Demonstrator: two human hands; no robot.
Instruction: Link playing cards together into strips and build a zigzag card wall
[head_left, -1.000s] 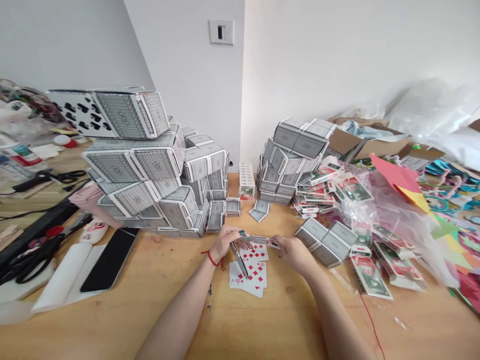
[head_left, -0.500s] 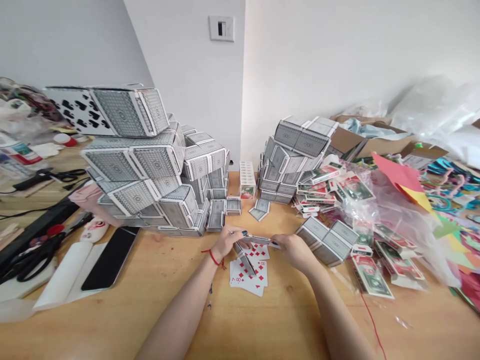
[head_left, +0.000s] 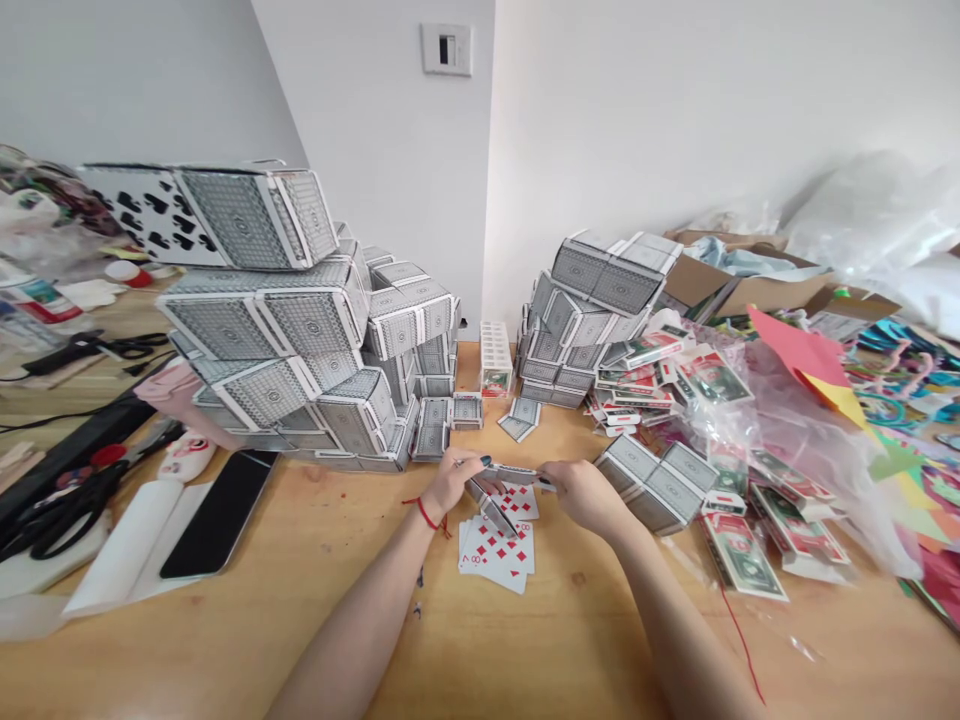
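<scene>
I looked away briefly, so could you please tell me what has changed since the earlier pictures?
The slanting playing card's lower end has swung rightward and away from the person. Nothing was visibly picked up or released: left hand and right hand keep their grip; the face-up diamond cards lie as before.

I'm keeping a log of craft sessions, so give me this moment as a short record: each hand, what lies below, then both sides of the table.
Left hand: grips folded playing cards at their left end
Right hand: pinches their right end
Below: face-up diamond cards, overlapping
Table left: stacked card blocks, black smartphone
Table right: separate card block, red-and-green card packs
</scene>
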